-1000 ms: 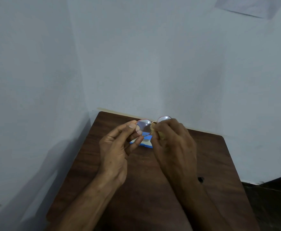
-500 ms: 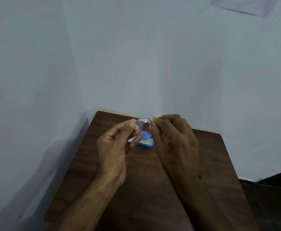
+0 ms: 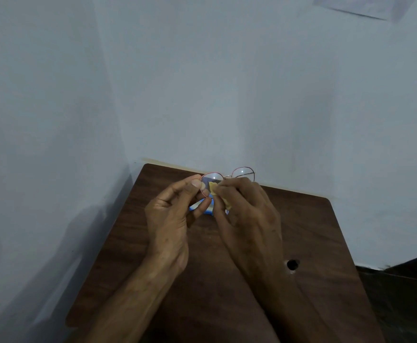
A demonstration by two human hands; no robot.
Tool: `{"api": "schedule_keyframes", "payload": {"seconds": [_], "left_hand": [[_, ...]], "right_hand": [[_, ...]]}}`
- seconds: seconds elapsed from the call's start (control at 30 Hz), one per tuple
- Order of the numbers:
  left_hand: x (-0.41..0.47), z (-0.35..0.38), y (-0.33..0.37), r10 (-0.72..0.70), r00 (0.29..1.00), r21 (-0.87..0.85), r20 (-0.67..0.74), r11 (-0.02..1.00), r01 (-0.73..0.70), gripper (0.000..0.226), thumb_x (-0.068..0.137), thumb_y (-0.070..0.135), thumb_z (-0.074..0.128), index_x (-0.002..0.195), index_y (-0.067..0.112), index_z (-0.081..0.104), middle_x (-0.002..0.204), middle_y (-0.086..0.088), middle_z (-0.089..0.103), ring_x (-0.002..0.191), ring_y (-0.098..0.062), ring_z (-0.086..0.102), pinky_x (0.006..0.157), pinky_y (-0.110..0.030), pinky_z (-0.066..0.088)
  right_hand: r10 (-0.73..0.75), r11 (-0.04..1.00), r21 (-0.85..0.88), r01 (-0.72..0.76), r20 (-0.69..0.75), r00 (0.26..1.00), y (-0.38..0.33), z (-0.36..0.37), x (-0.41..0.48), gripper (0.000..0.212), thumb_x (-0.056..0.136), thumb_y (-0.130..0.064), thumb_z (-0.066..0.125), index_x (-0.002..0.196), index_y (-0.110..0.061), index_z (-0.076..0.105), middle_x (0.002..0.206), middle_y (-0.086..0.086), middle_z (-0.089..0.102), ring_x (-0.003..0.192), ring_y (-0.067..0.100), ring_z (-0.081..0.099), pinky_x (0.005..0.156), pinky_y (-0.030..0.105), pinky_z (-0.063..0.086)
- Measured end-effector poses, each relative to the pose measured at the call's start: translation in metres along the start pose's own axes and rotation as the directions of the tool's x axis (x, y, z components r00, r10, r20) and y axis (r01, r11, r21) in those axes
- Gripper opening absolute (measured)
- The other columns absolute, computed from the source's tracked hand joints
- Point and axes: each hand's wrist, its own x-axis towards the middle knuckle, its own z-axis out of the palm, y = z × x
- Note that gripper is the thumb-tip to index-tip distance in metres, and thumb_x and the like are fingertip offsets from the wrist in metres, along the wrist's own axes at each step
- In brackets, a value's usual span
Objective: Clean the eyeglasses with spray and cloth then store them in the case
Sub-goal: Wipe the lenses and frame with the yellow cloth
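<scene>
Round eyeglasses [image 3: 242, 172] with a thin reddish metal frame are held up above the far part of the dark wooden table [image 3: 313, 231]. My left hand [image 3: 170, 219] pinches the rim of the left lens between thumb and fingers. My right hand [image 3: 247, 219] pinches a small yellow cloth [image 3: 213, 186] against that same lens. Under the hands, a blue object [image 3: 208, 210] lies on the table, mostly hidden; I cannot tell whether it is the case. No spray bottle is in view.
The table stands in a corner between two pale walls [image 3: 202, 82]. A round hole [image 3: 292, 264] sits in the tabletop right of my right forearm. Dark floor [image 3: 412, 280] shows past the table's right edge.
The right lens has come back into view above my right hand. The yellow cloth now shows on the left lens. Both hands stay in about the same place.
</scene>
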Motion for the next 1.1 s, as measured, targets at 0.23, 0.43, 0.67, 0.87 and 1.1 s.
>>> {"api": "schedule_keyframes", "payload": {"seconds": [0.23,0.43,0.67,0.87,1.1], "left_hand": [[-0.005,0.004,-0.004,-0.025,1.0,-0.023,0.002,0.999,0.025,0.013,0.091,0.007,0.075,0.092,0.014,0.085,0.088,-0.007,0.081,0.076,-0.013,0.078,0.065,-0.023,0.062],[-0.004,0.002,-0.006,-0.025,1.0,-0.029,-0.018,0.999,0.024,0.014,0.086,0.011,0.077,0.098,0.012,0.084,0.094,-0.011,0.082,0.082,-0.017,0.079,0.069,-0.025,0.064],[0.001,-0.002,-0.007,-0.07,0.997,-0.014,-0.016,0.997,0.07,0.012,0.092,0.007,0.073,0.096,0.013,0.082,0.09,-0.008,0.082,0.079,-0.014,0.079,0.067,-0.024,0.064],[0.005,0.0,-0.008,-0.079,0.997,0.007,-0.01,0.997,0.079,0.011,0.086,0.012,0.076,0.09,0.017,0.085,0.089,-0.009,0.082,0.079,-0.015,0.078,0.065,-0.023,0.064],[0.013,0.0,-0.006,-0.046,0.998,0.031,-0.036,0.998,0.047,0.016,0.093,0.005,0.071,0.091,0.015,0.083,0.09,-0.008,0.081,0.083,-0.017,0.076,0.067,-0.026,0.066]], "right_hand": [[-0.019,1.0,0.005,0.019,0.017,1.0,0.003,0.0,-0.005,0.017,0.084,-0.006,0.081,0.1,-0.009,0.077,0.106,0.006,0.072,0.091,0.024,0.068,0.075,0.035,0.058],[0.084,0.994,0.071,-0.081,-0.039,0.996,0.018,-0.006,-0.005,0.013,0.086,-0.01,0.079,0.099,-0.011,0.077,0.104,0.002,0.071,0.091,0.017,0.066,0.079,0.025,0.054],[0.251,0.968,0.036,-0.249,-0.078,0.965,0.046,-0.008,0.006,0.013,0.088,-0.008,0.08,0.1,-0.01,0.077,0.102,0.002,0.07,0.088,0.014,0.061,0.073,0.028,0.054],[0.221,0.975,0.005,-0.221,-0.032,0.975,0.044,0.006,0.012,0.014,0.089,-0.01,0.08,0.101,-0.007,0.076,0.102,0.009,0.07,0.089,0.013,0.055,0.073,0.027,0.048],[0.236,0.971,-0.029,-0.236,-0.009,0.972,0.044,0.009,0.002,0.012,0.086,-0.009,0.082,0.095,-0.012,0.075,0.1,0.003,0.069,0.088,0.011,0.055,0.077,0.02,0.04]]}}
